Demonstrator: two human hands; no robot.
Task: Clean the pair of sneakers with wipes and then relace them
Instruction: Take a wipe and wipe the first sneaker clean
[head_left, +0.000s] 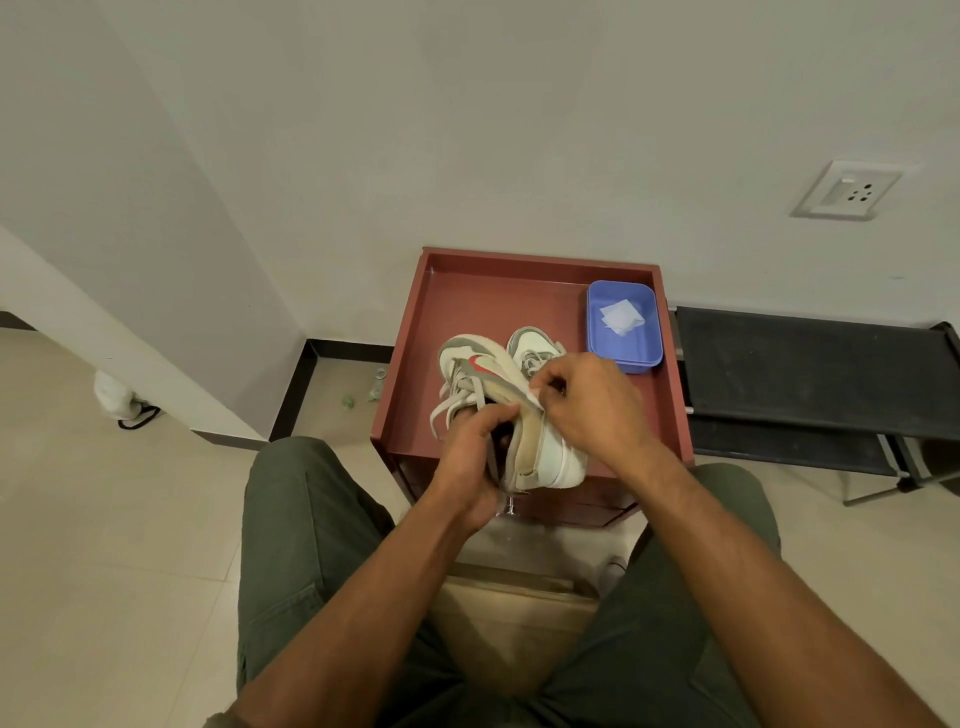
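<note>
- Hands first: left hand (475, 447) grips the sneaker (511, 415) at its collar, tilted over the table (415, 364).
- Right hand (589, 402) pinches a wipe (535, 396) against its side; wiping seems underway.
- Second sneaker (535, 345) waits behind, spare wipes (621, 317) in the blue tub (623, 358); relacing comes later.

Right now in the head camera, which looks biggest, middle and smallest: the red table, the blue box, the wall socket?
1. red table
2. blue box
3. wall socket, though it is farther away, so its true size is unsure.

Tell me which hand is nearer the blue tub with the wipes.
Right. The right hand is just below the blue tub, at the held sneaker; the left hand is farther, on that sneaker's other side.
</note>
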